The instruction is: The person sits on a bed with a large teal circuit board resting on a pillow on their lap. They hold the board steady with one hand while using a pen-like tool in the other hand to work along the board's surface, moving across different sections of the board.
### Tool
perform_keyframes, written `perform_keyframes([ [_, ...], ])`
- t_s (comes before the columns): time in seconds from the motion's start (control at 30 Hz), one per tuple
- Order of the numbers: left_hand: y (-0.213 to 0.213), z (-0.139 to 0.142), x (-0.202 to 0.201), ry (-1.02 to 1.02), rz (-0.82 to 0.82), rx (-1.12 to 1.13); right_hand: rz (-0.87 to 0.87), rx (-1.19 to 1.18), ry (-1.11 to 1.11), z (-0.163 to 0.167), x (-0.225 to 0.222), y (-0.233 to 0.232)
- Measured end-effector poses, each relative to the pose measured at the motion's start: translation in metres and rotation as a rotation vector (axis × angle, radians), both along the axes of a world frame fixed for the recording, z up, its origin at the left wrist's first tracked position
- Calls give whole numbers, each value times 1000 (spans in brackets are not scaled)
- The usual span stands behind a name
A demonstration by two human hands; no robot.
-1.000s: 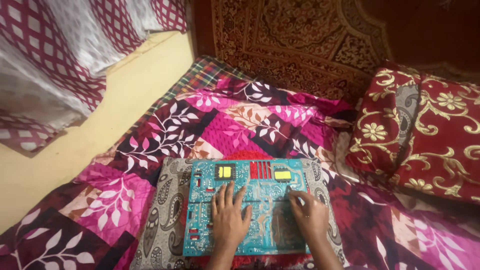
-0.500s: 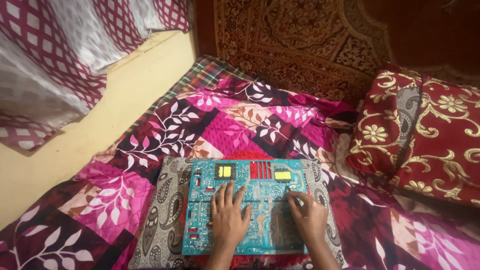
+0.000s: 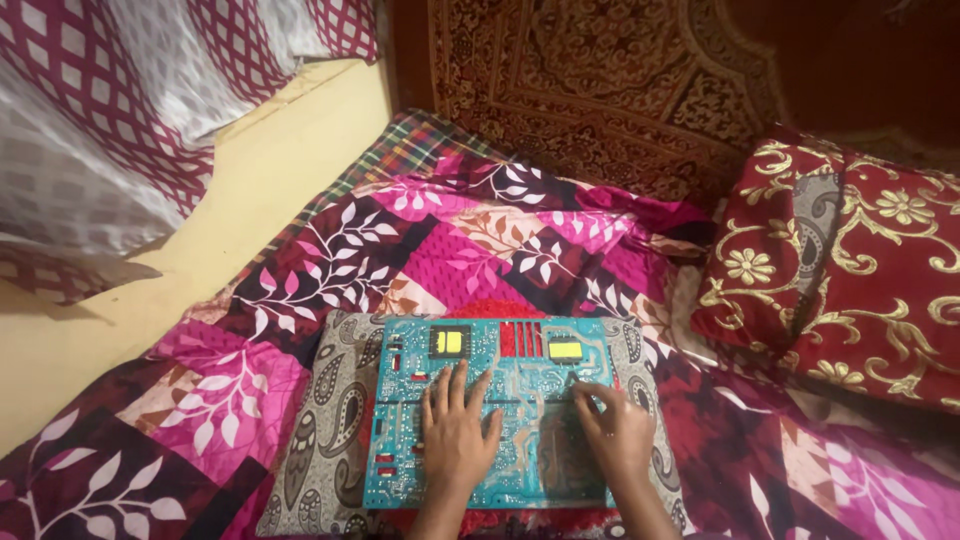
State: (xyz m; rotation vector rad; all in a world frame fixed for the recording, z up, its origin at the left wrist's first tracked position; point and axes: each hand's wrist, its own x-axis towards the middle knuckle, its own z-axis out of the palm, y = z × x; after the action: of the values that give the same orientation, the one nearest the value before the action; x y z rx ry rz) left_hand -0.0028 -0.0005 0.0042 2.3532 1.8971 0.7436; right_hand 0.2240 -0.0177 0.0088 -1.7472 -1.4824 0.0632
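Bed under a floral quilt; grey cushion at its near edge. Teal board lies flat on cushion. My left hand rests flat, released; right hand fingers curled, pressing the board.

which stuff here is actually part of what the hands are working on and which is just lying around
In use:
- teal circuit board
- left hand, flat on the board
- right hand, fingertips on the board
- grey paisley cushion under the board

Lying about:
- red and gold pillow
- pink patchwork bedspread
- patterned curtain
- dark red carpet
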Motion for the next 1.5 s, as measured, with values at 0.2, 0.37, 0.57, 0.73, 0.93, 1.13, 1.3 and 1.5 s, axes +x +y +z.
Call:
perform_keyframes([
  [0.2,4,-3,0,22,8,-5,-48,-203,54,-5,-1,-9],
  [0.37,4,1,0,29,15,-58,-20,-82,63,-5,-4,3],
  [0.57,3,1,1,37,18,-75,-3,-165,73,-8,-3,-11],
  [0.73,4,3,2,61,27,-115,13,-57,96,-6,-8,-2],
  [0.93,2,3,2,39,19,-93,-21,-161,55,-7,-7,-11],
  [1.13,5,0,2,47,21,-104,55,14,95,-6,-10,-1],
  [1.3,6,-3,1,25,13,-71,-29,-169,122,-5,-7,-10],
  [1.5,2,1,0,2,10,-58,57,17,145,-9,-8,-2],
])
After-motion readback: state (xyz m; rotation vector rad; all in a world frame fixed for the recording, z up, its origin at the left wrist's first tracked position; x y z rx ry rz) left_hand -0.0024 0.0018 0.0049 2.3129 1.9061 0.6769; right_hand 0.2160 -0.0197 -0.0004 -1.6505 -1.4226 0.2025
